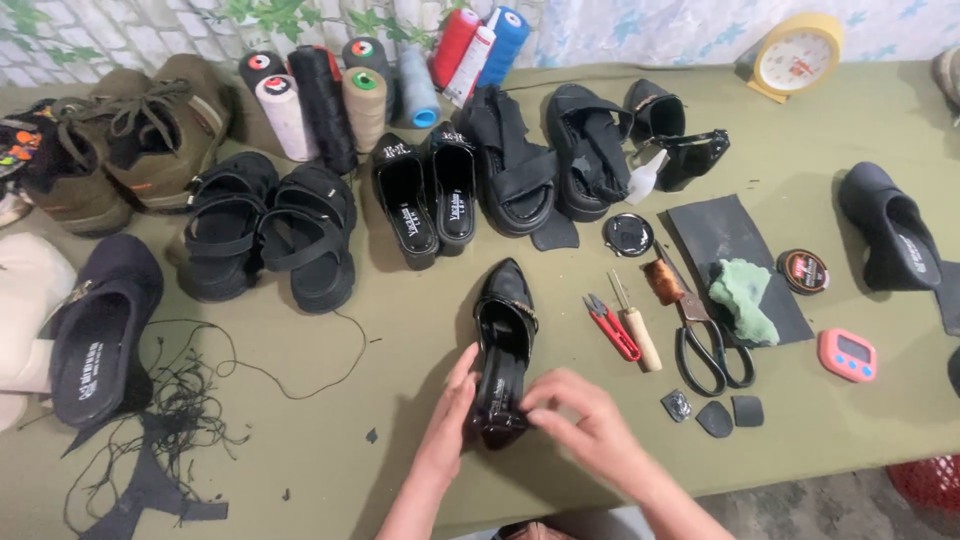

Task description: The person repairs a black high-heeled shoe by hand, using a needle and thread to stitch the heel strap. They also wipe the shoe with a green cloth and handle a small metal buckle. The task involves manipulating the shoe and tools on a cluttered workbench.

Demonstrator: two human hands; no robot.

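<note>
Black glossy shoe lies mid-table, toe pointing away. Left hand rests flat against its heel side; right hand pinches the heel end. Beyond right: snips, awl, scissors. Farther: sandals, thread cones.

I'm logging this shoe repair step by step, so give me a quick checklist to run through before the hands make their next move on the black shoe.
1. Black shoe lies flat on the table: ok.
2. Left hand steadies the shoe's heel end: ok, fingers touch its side.
3. Right hand has a grip on the heel end: ok, fingers lie over it.
4. Tools close by: ok, red clippers, awl and scissors lie beside the shoe.
5. Loose thread away from the shoe: ok, it lies apart.
6. State of the heel under the fingers: cannot tell, hidden.
</note>
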